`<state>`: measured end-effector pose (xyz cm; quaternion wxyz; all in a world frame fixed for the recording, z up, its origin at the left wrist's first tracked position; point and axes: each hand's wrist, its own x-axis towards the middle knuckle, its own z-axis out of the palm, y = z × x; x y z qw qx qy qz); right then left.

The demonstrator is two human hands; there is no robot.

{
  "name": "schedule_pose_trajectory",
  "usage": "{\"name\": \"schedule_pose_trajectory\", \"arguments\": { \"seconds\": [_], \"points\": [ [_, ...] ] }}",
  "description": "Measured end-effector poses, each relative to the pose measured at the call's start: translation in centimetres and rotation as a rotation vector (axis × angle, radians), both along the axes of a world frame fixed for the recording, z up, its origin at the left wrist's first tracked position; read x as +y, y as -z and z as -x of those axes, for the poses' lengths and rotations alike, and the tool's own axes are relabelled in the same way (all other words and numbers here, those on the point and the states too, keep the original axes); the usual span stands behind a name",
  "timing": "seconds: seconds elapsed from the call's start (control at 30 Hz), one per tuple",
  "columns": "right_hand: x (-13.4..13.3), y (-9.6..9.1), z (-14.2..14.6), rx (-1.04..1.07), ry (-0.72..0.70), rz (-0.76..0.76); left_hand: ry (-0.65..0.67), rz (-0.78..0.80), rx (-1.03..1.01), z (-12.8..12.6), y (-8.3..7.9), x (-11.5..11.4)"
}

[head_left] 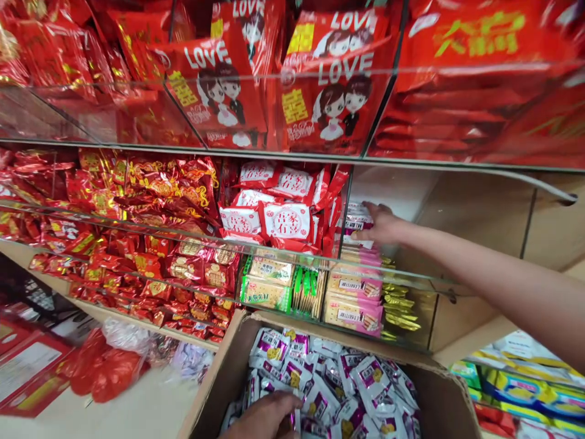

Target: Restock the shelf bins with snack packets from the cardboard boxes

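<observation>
My right hand (381, 225) reaches into a glass-fronted shelf compartment, with its thumb and fingers around a white-and-purple snack packet (359, 213). That packet sits above pink-edged cracker packs (354, 314). Below, an open cardboard box (448, 381) holds many small white-and-purple snack packets (326, 396). My left hand (269, 414) is inside the box at its near left, fingers curled over a packet; the lower part of the hand is cut off by the frame edge.
Red LOVE bags (342, 103) fill the shelf above. Left of my right hand are red-and-white packs (287, 219) and green-edged crackers (267, 292). A clear glass divider (388, 274) fronts the compartment. A grey cable (516, 177) crosses at right. Red plastic bags (107, 366) lie at lower left.
</observation>
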<state>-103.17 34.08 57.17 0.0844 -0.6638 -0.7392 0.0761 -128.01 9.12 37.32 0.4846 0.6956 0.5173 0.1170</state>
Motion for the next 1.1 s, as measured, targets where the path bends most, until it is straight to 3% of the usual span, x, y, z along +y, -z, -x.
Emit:
{"name": "schedule_pose_trajectory", "arguments": {
  "seconds": [0.1,0.23,0.3,0.37,0.4,0.47,0.53,0.63,0.77,0.97,1.1],
  "points": [
    [-2.4,-1.4,-0.4,-0.081,-0.057,-0.214,0.05,0.014,0.129,0.4,-1.0,-0.6],
    [-10.4,-2.3,-1.1,-0.015,-0.376,-0.684,0.03,0.074,0.144,0.6,-0.9,-1.1],
    [-15.1,-0.1,-1.2,0.025,-0.54,-0.729,0.01,0.087,0.115,0.6,-0.5,-1.1],
    [-18.9,4.4,-1.2,0.1,-0.72,-0.635,-0.004,0.092,0.107,0.5,-0.3,-1.2],
    [-20.3,7.2,-1.2,0.095,-0.73,-0.507,-0.007,0.095,0.112,0.4,-0.3,-1.2],
    [-21.6,13.3,-1.1,-0.003,-0.6,-0.215,-0.002,0.103,0.125,0.3,-0.3,-1.1],
    [-21.6,18.5,-1.2,-0.146,-0.327,-0.08,0.012,0.112,0.127,0.2,-0.5,-1.1],
    [-20.6,22.5,-1.2,-0.218,-0.108,0.044,0.023,0.116,0.116,0.2,-0.7,-1.1],
    [-20.1,23.0,-0.9,-0.179,-0.052,0.028,0.056,0.116,0.134,0.4,-0.6,-0.9],
    [-20.0,23.8,-1.0,-0.058,-0.093,-0.049,0.135,0.02,0.057,-0.4,0.2,0.1],
    [-19.8,24.2,-1.5,0.009,-0.03,-0.137,-0.008,0.089,-0.101,-2.8,0.1,0.9]
  ]
}}
